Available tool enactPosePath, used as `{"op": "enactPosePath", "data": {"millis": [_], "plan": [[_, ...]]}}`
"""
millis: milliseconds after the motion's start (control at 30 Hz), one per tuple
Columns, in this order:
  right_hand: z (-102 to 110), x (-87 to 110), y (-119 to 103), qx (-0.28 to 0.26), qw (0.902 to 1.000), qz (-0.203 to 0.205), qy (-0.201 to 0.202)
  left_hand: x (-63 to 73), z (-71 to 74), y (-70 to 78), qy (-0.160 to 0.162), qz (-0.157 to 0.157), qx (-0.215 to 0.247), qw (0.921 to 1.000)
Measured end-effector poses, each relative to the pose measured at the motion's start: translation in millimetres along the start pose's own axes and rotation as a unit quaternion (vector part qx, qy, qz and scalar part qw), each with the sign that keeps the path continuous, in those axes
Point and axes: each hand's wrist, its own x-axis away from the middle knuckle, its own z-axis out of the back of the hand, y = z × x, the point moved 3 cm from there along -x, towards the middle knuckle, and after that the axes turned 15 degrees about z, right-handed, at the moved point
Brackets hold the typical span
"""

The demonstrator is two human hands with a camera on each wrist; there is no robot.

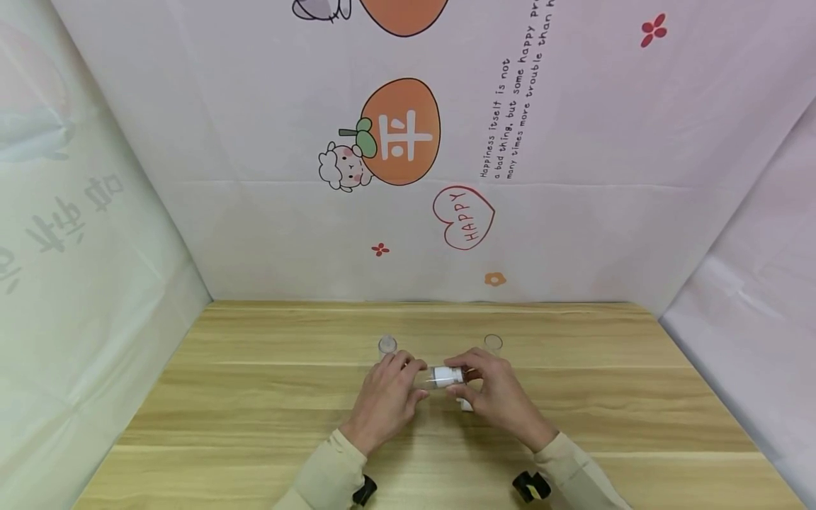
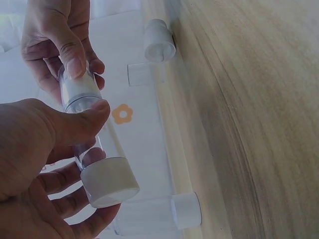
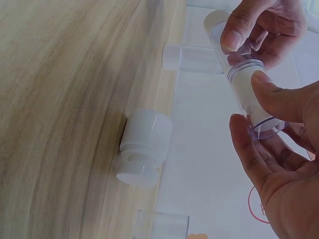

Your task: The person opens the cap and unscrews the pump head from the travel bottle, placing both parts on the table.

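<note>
At the frame's lower centre, I see left fingers (image 1: pixel 401 361) grasping the clear tube (image 1: pixel 423 381), right fingers (image 1: pixel 479 360) pinching the white-cored piece (image 1: pixel 444 376) at its end; I'd keep both coaxial, pressing only gently.

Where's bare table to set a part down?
Bare table: between left curtain and left hand, and between right hand and right curtain. Crowded: around the hands, with the held bottle, standing bottle, clear cup and white piece.
</note>
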Motion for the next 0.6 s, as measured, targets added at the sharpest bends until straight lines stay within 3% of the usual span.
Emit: {"op": "enactPosePath", "data": {"millis": [400,600], "plan": [[1.6,0.2,-1.2,-0.005,0.9998,-0.009,0.015,-1.2,1.3,-0.1,0.009,-0.006,0.006,0.9999],[1.9,0.8,-0.3,-0.005,0.9993,0.020,0.031,-2.0,1.9,-0.7,0.003,-0.005,0.009,0.9999]]}}
